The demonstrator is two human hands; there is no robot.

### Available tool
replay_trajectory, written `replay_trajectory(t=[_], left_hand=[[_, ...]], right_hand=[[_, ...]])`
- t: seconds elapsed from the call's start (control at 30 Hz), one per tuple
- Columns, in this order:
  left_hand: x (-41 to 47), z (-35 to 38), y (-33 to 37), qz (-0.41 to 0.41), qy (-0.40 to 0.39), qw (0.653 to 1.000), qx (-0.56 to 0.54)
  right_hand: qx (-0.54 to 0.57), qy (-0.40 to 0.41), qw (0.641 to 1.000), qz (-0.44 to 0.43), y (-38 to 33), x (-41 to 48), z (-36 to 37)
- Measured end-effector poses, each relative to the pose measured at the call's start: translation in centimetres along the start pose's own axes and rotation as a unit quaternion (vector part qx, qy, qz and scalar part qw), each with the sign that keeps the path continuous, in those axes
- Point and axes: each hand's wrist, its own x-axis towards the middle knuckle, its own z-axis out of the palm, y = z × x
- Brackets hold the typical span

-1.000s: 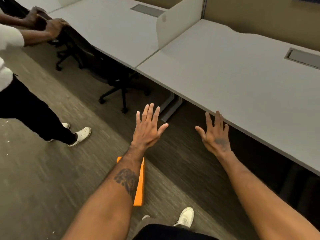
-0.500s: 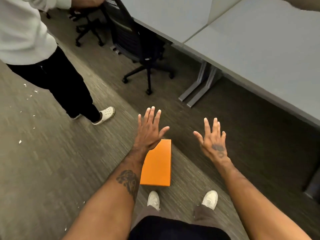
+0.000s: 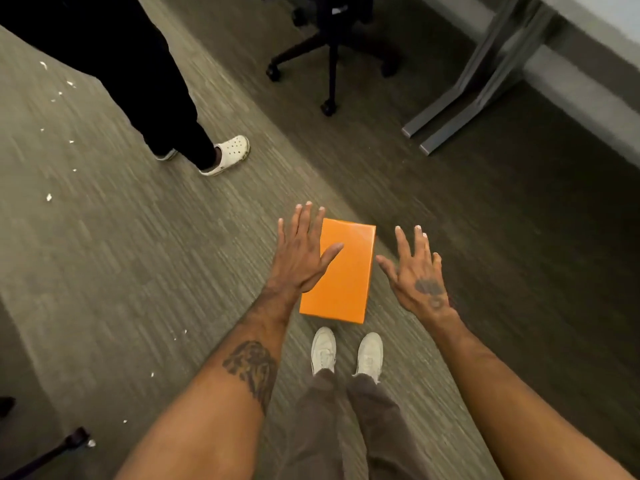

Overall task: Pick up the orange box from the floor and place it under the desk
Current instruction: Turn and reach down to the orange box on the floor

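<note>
An orange box [image 3: 346, 275] lies flat on the grey carpet just ahead of my white shoes. My left hand [image 3: 300, 252] hovers over the box's left side, fingers spread, thumb across its top; whether it touches the box I cannot tell. My right hand [image 3: 414, 271] is held open to the right of the box, apart from it, palm down. The desk [image 3: 585, 95] shows only as a grey edge at the upper right, with its metal legs [image 3: 460, 98] resting on the darker floor beneath it.
Another person in black trousers and a white clog [image 3: 230, 155] stands at the upper left. A black office chair base [image 3: 330, 64] with wheels sits at the top centre. White scraps litter the carpet at left. A dark object lies at the bottom left corner.
My view has tilted down from the desktops to the floor. The orange box has come fully into sight, and both open hands have lowered to either side of it.
</note>
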Motion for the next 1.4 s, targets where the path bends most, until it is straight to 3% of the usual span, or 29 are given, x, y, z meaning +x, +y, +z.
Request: replay_trajectory(t=[0.6,0.73,0.9,1.2,1.4], left_hand=[[4.5,31.5,-9.8,-0.1,-0.097,0.981,-0.133],[5.7,39.2,-12.6,-0.128,-0.153,0.965,-0.171],[7.2,46.3,-15.5,-0.224,-0.143,0.926,-0.268],[7.4,51.4,-16.1,-0.302,-0.133,0.858,-0.393],[8.3,50.5,-15.9,-0.306,-0.122,0.866,-0.377]], right_hand=[[0.079,-0.095,0.991,0.049,8.7,9.9,29.2],[0.112,-0.094,0.981,0.125,11.4,12.3,36.3],[0.216,-0.107,0.945,0.221,14.4,14.5,43.3],[0.437,-0.135,0.851,0.257,16.4,15.9,47.1],[0.449,-0.162,0.846,0.239,16.8,16.4,46.6]])
